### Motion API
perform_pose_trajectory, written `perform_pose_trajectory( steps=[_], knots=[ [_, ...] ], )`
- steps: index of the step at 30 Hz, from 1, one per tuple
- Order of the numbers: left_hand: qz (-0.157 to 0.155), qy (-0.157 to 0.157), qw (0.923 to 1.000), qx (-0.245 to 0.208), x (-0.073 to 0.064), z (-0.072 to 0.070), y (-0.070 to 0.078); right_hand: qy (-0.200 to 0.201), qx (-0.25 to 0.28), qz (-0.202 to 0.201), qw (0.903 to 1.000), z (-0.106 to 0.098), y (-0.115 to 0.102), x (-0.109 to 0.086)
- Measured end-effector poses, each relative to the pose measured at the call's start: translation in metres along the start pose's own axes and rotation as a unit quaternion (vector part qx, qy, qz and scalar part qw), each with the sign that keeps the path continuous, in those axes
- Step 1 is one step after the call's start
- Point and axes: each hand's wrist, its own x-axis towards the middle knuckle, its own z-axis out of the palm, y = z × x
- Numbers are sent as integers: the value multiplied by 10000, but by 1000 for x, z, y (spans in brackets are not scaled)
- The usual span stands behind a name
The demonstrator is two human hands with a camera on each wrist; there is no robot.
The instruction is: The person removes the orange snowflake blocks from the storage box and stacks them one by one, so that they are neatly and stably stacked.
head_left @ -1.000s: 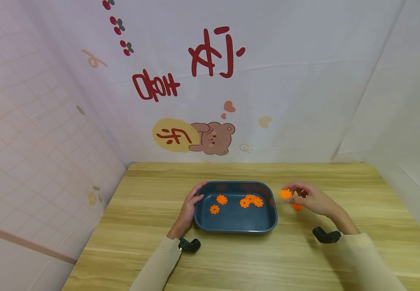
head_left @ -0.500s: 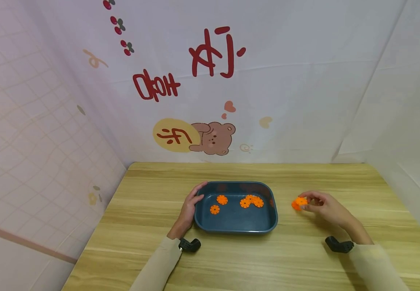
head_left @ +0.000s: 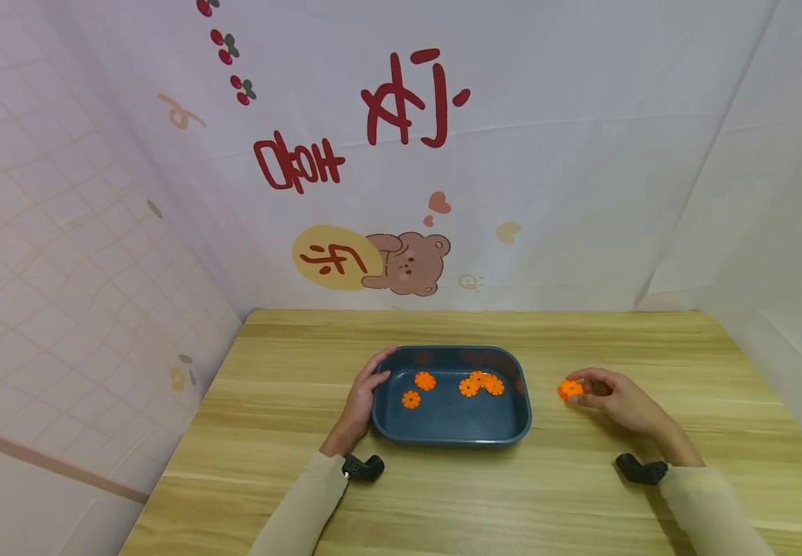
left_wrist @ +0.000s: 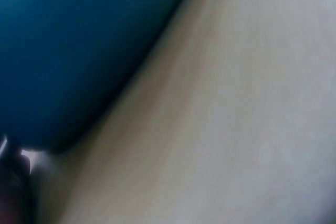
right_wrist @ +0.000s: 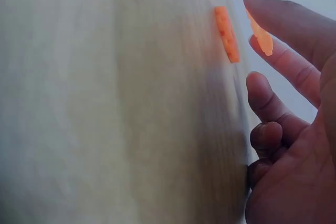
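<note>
My left hand (head_left: 357,401) holds the left end of a dark blue plastic tray (head_left: 451,442), with fingers along its far-left corner and thumb on the rim. Several orange toothed discs lie inside, including a lone disc (head_left: 411,400) at the left and a cluster (head_left: 482,384) at the right. To the right of the tray, my right hand (head_left: 616,400) pinches an orange disc (right_wrist: 261,35) between thumb and index finger. Another orange piece (right_wrist: 227,34), thick at the edge, is beside it over the table in the right wrist view. From the head, the two overlap.
The wood-grain tabletop (head_left: 484,510) extends around the tray. A printed cloth wall (head_left: 567,232) rises at the table's back edge. Both wrists wear a black camera mount, such as the right mount (head_left: 641,469).
With its disc, my right hand has moved right and down, away from the tray, to the orange piece on the table. My left hand and the tray have stayed put.
</note>
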Motion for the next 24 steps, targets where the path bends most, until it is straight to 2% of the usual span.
perform_pose_trajectory(
  steps=[11, 24],
  knots=[
    [-31, -30, 10000, -44, 2, 0, -1, 173, -338, 49, 9993, 5, -2, 1],
    [53, 36, 10000, -74, -1, 1, 0, 123, -473, 244, 9985, 6, -1, -1]
  ],
)
